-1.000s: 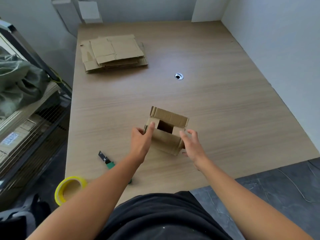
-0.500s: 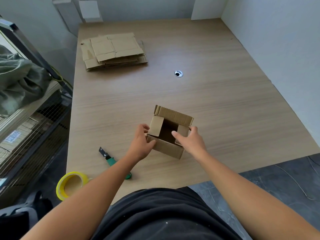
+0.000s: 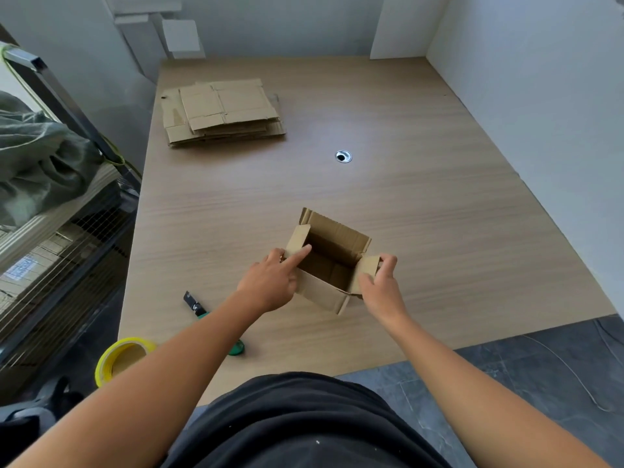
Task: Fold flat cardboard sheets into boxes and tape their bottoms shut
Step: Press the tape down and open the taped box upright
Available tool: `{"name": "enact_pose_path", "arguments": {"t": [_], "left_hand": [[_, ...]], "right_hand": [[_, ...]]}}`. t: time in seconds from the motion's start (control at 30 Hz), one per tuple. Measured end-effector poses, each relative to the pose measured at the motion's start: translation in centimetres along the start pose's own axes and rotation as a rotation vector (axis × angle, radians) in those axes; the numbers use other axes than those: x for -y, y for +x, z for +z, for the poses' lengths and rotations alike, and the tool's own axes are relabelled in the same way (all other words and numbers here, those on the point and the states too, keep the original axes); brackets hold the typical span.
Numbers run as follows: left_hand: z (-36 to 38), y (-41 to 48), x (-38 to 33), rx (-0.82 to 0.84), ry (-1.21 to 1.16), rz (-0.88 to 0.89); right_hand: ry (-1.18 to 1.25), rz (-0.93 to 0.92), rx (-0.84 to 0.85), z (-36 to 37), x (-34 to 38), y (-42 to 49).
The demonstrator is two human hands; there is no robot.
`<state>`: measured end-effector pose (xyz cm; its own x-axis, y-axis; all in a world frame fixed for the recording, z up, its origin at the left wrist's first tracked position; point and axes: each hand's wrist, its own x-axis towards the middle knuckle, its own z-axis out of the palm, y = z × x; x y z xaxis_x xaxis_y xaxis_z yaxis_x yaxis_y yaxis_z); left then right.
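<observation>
Since half a second ago, the box [image 3: 320, 293] stands wider open, both side flaps splayed outward. The left hand [image 3: 270, 285] now grips the left flap, index finger straight along its inner face and the rest curled behind. The right hand [image 3: 381, 287] pinches the right flap. The box sits between the hands on a wooden table [image 3: 439, 231], white walls [image 3: 540, 96] beyond. Count: one box; one stack of flat sheets [image 3: 223, 113] far beyond the left hand; one tape roll [image 3: 121, 358] and one cutter [image 3: 199, 309] behind it.
</observation>
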<state>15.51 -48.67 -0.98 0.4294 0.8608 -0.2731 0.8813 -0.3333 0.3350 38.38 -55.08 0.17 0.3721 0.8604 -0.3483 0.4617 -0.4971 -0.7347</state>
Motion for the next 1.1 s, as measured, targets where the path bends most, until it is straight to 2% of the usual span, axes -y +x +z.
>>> {"name": "enact_pose_path", "arguments": {"t": [0.07, 0.13, 0.23, 0.33, 0.4, 0.47, 0.57, 0.7, 0.77, 0.83, 0.9, 1.0, 1.1], "left_hand": [[0.1, -0.1, 0.1, -0.086, -0.209, -0.082], [0.5, -0.2, -0.2, -0.129, -0.362, -0.206], [1.6, -0.4, -0.7, -0.089, -0.252, -0.296], [2.3, 0.1, 0.1, -0.091, -0.227, -0.240], [2.4, 0.6, 0.9, -0.067, -0.277, -0.213], [2.4, 1.0, 1.4, -0.042, -0.308, -0.190], [2.2, 1.8, 1.3, -0.037, -0.313, -0.148], [1.6, 2.4, 0.9, -0.067, -0.348, -0.167], [1.6, 1.8, -0.4, -0.241, -0.584, -0.287], [1.6, 0.5, -2.8, -0.407, -0.974, -0.533], [1.5, -0.8, -5.8, -0.355, -1.267, -0.689], [2.2, -2.0, -9.8, -0.214, -1.372, -0.705], [2.7, -0.2, -11.7, -0.292, -1.330, -0.774]], "right_hand": [[0.005, -0.049, -0.028, -0.2, -0.8, 0.2], [-0.131, -0.148, -0.058, -0.3, -1.5, 0.2], [-0.563, -0.382, -0.146, -0.4, -2.6, 0.9], [-0.723, -0.576, -0.032, -1.0, -1.7, 1.8], [-0.786, -0.547, 0.098, -1.4, -0.6, 2.6], [-0.798, -0.442, 0.189, -1.5, 0.3, 3.4], [-0.724, -0.304, 0.242, -1.2, 0.9, 4.6], [-0.631, -0.208, 0.253, -0.7, 1.0, 5.1], [-0.619, -0.194, 0.215, -0.2, 1.1, 4.7], [-0.503, -0.153, 0.170, 0.3, 1.3, 3.9], [-0.429, -0.110, 0.145, 0.4, 1.4, 3.1], [-0.624, -0.212, 0.066, -0.4, 1.3, 2.6], [-0.579, -0.356, 0.078, -2.0, 0.9, 4.2]]}}
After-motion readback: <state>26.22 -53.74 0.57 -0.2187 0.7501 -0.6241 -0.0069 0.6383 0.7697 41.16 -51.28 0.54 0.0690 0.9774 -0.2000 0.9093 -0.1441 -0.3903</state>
